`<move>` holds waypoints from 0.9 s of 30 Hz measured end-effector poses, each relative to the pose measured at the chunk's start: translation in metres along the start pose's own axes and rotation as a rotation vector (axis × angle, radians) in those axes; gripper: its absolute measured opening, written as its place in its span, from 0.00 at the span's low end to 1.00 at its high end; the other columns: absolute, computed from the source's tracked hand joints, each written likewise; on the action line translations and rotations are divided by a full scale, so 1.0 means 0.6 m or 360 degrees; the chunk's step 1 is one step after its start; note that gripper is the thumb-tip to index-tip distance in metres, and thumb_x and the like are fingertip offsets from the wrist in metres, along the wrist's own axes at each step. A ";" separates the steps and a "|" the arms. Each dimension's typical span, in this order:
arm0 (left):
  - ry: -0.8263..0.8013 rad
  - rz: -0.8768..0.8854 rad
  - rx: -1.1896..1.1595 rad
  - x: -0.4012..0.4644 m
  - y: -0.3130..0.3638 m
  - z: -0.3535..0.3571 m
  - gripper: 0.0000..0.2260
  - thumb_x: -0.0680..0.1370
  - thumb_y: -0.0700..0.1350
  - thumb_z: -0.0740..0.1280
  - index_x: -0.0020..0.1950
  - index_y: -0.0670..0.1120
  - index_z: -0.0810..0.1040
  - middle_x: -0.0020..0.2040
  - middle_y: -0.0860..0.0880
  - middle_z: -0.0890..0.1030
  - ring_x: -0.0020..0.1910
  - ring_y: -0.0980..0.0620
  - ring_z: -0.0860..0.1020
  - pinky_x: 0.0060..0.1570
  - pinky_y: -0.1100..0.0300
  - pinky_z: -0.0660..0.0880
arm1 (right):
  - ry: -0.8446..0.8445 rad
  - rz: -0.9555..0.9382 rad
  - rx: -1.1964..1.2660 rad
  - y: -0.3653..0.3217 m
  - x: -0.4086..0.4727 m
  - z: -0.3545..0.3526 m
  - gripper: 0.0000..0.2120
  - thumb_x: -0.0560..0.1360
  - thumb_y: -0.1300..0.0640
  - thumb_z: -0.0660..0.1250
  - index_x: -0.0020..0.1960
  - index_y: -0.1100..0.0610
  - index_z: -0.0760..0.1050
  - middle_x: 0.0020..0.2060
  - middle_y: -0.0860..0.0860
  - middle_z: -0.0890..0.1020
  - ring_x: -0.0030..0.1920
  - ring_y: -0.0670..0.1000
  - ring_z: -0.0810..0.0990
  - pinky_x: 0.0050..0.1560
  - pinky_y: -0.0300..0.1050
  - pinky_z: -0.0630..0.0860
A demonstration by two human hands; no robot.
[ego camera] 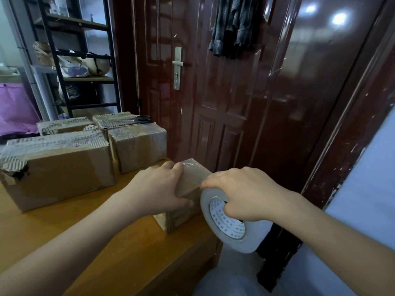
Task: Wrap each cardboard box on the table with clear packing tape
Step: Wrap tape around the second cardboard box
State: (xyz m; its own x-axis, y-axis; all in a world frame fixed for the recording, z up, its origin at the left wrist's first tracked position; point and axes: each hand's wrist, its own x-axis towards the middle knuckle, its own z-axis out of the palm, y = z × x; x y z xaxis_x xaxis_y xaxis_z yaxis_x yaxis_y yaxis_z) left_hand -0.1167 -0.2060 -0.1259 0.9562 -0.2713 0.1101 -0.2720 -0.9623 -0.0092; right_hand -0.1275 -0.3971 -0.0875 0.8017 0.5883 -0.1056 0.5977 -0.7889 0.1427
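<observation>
1. Five cardboard boxes are sitting on the wooden desk (89, 227); one small box (188, 189) is lying near the desk's right edge, apart from the rest.
2. The left hand (158, 189) is gripping the small box from the left, with the fingers curling over its top and the thumb pressing against its near face; this grip is clamped on the box.
3. The right hand (245, 193) is holding the tape roll (226, 223) just beside the box's right side, with the thumb hooking through the core; this grip is clamped on the roll.
4. A strip of clear tape is running from the roll onto the top of the small box, where its glossy surface is showing.
5. The large box (62, 169) is sitting at the left of the desk, with torn corrugated edges along its top.
6. Three medium boxes (136, 146) are sitting behind it, close together.
7. Black-handled scissors (141, 119) are lying on the rear right box.
8. A dark red door (213, 92) is standing behind the desk, with a garment (235, 24) hanging on it.
9. A black shelf unit (81, 60) is standing at the rear left.
</observation>
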 end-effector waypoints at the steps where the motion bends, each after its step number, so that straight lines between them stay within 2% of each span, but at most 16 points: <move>1: 0.0035 -0.0004 0.0003 0.000 0.002 -0.001 0.33 0.72 0.68 0.65 0.69 0.50 0.64 0.59 0.53 0.74 0.47 0.53 0.74 0.40 0.64 0.71 | -0.0031 0.0002 0.0021 0.003 0.001 -0.002 0.33 0.71 0.62 0.61 0.72 0.38 0.63 0.70 0.42 0.70 0.55 0.50 0.78 0.36 0.40 0.72; 4: 0.0039 -0.0093 -0.0300 0.003 -0.010 -0.012 0.30 0.69 0.65 0.69 0.65 0.51 0.69 0.47 0.54 0.77 0.40 0.55 0.76 0.35 0.62 0.73 | -0.0025 0.0009 0.0088 0.011 0.002 -0.024 0.34 0.70 0.61 0.61 0.71 0.34 0.64 0.68 0.43 0.73 0.52 0.49 0.79 0.38 0.42 0.76; 7: -0.0054 -0.0226 -0.1009 0.011 -0.030 -0.030 0.31 0.60 0.65 0.71 0.59 0.53 0.75 0.51 0.53 0.79 0.47 0.55 0.78 0.45 0.57 0.79 | 0.0105 0.0023 0.0025 0.014 0.004 -0.067 0.34 0.71 0.58 0.63 0.71 0.32 0.61 0.67 0.42 0.74 0.50 0.46 0.77 0.36 0.41 0.74; 10: -0.0096 -0.0308 -0.1486 0.019 -0.047 -0.031 0.28 0.57 0.60 0.73 0.54 0.51 0.79 0.50 0.50 0.81 0.48 0.51 0.80 0.45 0.55 0.79 | 0.0240 0.0050 0.0047 0.016 0.020 -0.110 0.36 0.72 0.57 0.67 0.73 0.33 0.58 0.68 0.42 0.72 0.39 0.42 0.74 0.32 0.39 0.68; 11: -0.0135 -0.0341 -0.1601 0.021 -0.053 -0.027 0.28 0.55 0.59 0.74 0.53 0.51 0.80 0.49 0.49 0.82 0.47 0.49 0.82 0.44 0.55 0.79 | 0.0302 0.0046 0.0073 0.016 0.030 -0.121 0.36 0.72 0.57 0.68 0.74 0.35 0.59 0.68 0.43 0.72 0.43 0.42 0.76 0.35 0.40 0.71; 12: -0.0189 -0.0375 -0.1689 0.023 -0.062 -0.022 0.28 0.54 0.58 0.75 0.52 0.50 0.81 0.48 0.48 0.83 0.45 0.48 0.83 0.43 0.55 0.78 | 0.0377 0.0039 0.0088 0.015 0.042 -0.129 0.36 0.72 0.56 0.70 0.74 0.37 0.60 0.69 0.44 0.71 0.51 0.45 0.77 0.41 0.42 0.73; 13: -0.0248 -0.0398 -0.1755 0.025 -0.070 -0.016 0.29 0.53 0.58 0.75 0.52 0.50 0.82 0.48 0.47 0.84 0.44 0.47 0.84 0.42 0.54 0.78 | 0.0457 0.0038 0.0109 0.015 0.056 -0.133 0.34 0.72 0.56 0.70 0.73 0.40 0.63 0.69 0.45 0.72 0.59 0.48 0.76 0.47 0.45 0.74; 14: -0.0309 -0.0420 -0.1804 0.027 -0.078 -0.011 0.31 0.52 0.59 0.76 0.52 0.50 0.82 0.48 0.46 0.85 0.44 0.47 0.84 0.41 0.53 0.79 | 0.0538 0.0047 0.0150 0.015 0.072 -0.133 0.31 0.71 0.55 0.71 0.72 0.43 0.66 0.68 0.46 0.73 0.63 0.50 0.74 0.52 0.47 0.75; 16: -0.0428 -0.0468 -0.1857 0.029 -0.095 -0.004 0.33 0.52 0.61 0.78 0.55 0.50 0.82 0.47 0.45 0.85 0.45 0.46 0.84 0.41 0.52 0.79 | 0.0694 0.0092 0.0304 0.015 0.106 -0.129 0.24 0.72 0.53 0.72 0.67 0.47 0.71 0.63 0.46 0.76 0.61 0.51 0.75 0.54 0.50 0.75; 18: -0.0451 -0.0519 -0.1861 0.029 -0.104 -0.003 0.27 0.62 0.59 0.76 0.57 0.49 0.81 0.47 0.46 0.86 0.44 0.48 0.84 0.42 0.52 0.79 | 0.0817 0.0149 0.0482 0.008 0.136 -0.123 0.14 0.72 0.52 0.69 0.58 0.50 0.76 0.55 0.46 0.79 0.54 0.51 0.77 0.48 0.47 0.74; 20: -0.0281 -0.0569 -0.1706 0.033 -0.108 -0.002 0.19 0.70 0.55 0.73 0.58 0.47 0.80 0.49 0.47 0.85 0.46 0.50 0.83 0.46 0.55 0.79 | 0.0915 0.0186 0.0619 -0.003 0.163 -0.116 0.07 0.74 0.53 0.65 0.50 0.51 0.79 0.50 0.45 0.80 0.50 0.50 0.78 0.44 0.45 0.72; 22: 0.0015 -0.0510 -0.1271 0.031 -0.101 -0.009 0.19 0.74 0.52 0.72 0.62 0.47 0.78 0.55 0.50 0.82 0.52 0.52 0.80 0.48 0.61 0.75 | 0.1032 0.0190 0.0747 -0.011 0.180 -0.112 0.06 0.75 0.53 0.63 0.46 0.51 0.79 0.49 0.44 0.80 0.48 0.48 0.77 0.44 0.44 0.72; 23: 0.0106 -0.0430 -0.1041 0.028 -0.091 -0.016 0.20 0.75 0.53 0.71 0.64 0.47 0.76 0.57 0.49 0.80 0.54 0.51 0.79 0.49 0.61 0.75 | 0.1103 0.0194 0.0795 -0.014 0.185 -0.110 0.07 0.75 0.54 0.63 0.43 0.51 0.79 0.48 0.44 0.80 0.46 0.47 0.77 0.42 0.43 0.72; 25: -0.0029 -0.0253 -0.0716 0.018 -0.063 -0.028 0.25 0.76 0.58 0.68 0.67 0.46 0.74 0.60 0.46 0.80 0.57 0.49 0.78 0.53 0.56 0.76 | 0.1307 0.0225 0.0840 -0.015 0.192 -0.102 0.08 0.75 0.55 0.63 0.38 0.53 0.77 0.43 0.44 0.78 0.42 0.46 0.75 0.36 0.40 0.68; 26: -0.0179 -0.0196 -0.0571 0.016 -0.050 -0.029 0.29 0.76 0.62 0.65 0.70 0.46 0.71 0.65 0.45 0.77 0.62 0.48 0.76 0.58 0.54 0.74 | 0.1443 0.0241 0.0876 -0.015 0.194 -0.095 0.10 0.75 0.56 0.63 0.36 0.53 0.77 0.40 0.44 0.77 0.40 0.46 0.75 0.35 0.40 0.67; 27: -0.0282 -0.0163 -0.0413 0.014 -0.038 -0.026 0.33 0.76 0.64 0.62 0.75 0.47 0.64 0.72 0.44 0.70 0.70 0.47 0.69 0.65 0.53 0.70 | 0.1590 0.0237 0.0943 -0.016 0.195 -0.087 0.10 0.74 0.56 0.62 0.35 0.55 0.77 0.39 0.45 0.77 0.40 0.46 0.75 0.35 0.41 0.68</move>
State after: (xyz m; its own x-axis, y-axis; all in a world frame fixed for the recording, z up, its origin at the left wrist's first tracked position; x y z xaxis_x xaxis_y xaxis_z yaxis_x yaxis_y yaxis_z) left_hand -0.1039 -0.1860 -0.1091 0.9778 -0.1949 -0.0776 -0.1703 -0.9535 0.2487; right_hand -0.0396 -0.3116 -0.0498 0.6645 0.1531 0.7314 0.6162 -0.6661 -0.4203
